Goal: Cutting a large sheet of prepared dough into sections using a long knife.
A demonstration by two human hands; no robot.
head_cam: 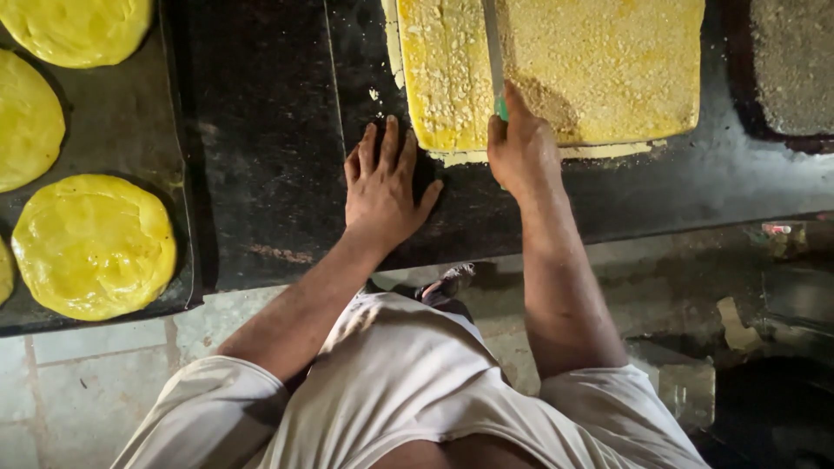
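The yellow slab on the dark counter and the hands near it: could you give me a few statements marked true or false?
1. The right hand holds a knife whose blade lies on the yellow slab. True.
2. The left hand grips a rolling pin. False: it rests flat and empty on the dark counter.
3. Round yellow discs sit on a tray at the left. True.
4. The slab is already cut into small cubes. False: it is one big sheet, with a narrow strip along its left edge.
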